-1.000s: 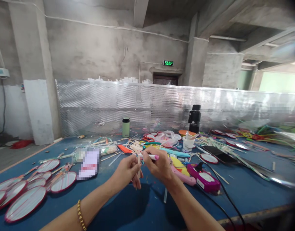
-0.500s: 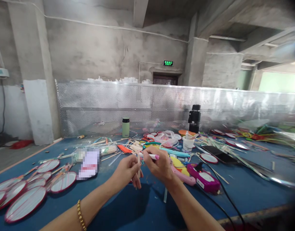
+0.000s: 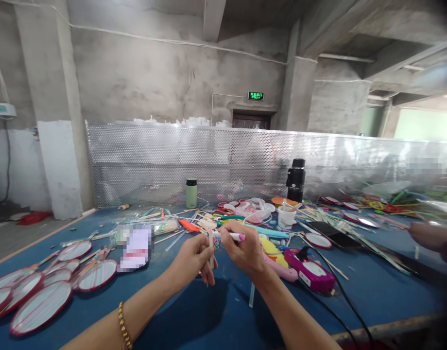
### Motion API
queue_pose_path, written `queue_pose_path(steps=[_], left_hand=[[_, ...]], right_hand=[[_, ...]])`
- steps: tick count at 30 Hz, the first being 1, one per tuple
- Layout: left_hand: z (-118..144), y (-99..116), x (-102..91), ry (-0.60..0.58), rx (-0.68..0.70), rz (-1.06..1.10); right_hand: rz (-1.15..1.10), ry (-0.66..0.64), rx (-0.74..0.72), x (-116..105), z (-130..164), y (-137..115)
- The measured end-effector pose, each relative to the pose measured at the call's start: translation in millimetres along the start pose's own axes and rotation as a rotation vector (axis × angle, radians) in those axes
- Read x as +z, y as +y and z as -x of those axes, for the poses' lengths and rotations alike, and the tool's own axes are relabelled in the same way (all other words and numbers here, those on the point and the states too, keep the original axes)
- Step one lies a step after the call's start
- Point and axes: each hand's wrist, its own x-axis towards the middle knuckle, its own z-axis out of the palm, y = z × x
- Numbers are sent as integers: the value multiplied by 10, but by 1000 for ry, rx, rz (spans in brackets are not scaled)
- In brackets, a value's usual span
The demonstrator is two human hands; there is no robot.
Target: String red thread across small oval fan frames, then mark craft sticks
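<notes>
My left hand [image 3: 195,256] is closed around a flat wooden stick [image 3: 211,239], which stands upright between thumb and fingers. My right hand [image 3: 245,253] grips a white and pink marker pen [image 3: 238,236], its pink end pointing right. The pen's writing end is hidden by my fingers, just right of the stick, and I cannot tell whether it touches. Behind the hands are small teal bits, wooden sticks and an orange tool [image 3: 189,225]. A pink glue gun [image 3: 282,268] lies right of my right hand.
Red-rimmed round paddles [image 3: 41,307] and a phone [image 3: 136,249] lie at left. A green bottle [image 3: 191,194], black thermos [image 3: 295,181] and white cup [image 3: 286,218] stand behind. A purple device [image 3: 311,272] with cables sits at right. Another person's hand [image 3: 427,236] reaches in from the right.
The pen in my right hand has shifted slightly right, away from the stick. Another person's hand has come into view at the right edge. My left hand stays nearly still.
</notes>
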Motion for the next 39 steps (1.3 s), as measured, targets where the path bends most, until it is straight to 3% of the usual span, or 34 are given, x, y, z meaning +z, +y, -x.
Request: queue_pose_path(steps=[12, 39], left_hand=[[4, 15, 1, -1, 3, -15], [36, 29, 23, -19, -4, -18]], right_hand=[[-19, -37, -3, 4, 3, -3], [-19, 27, 25, -4, -3, 1]])
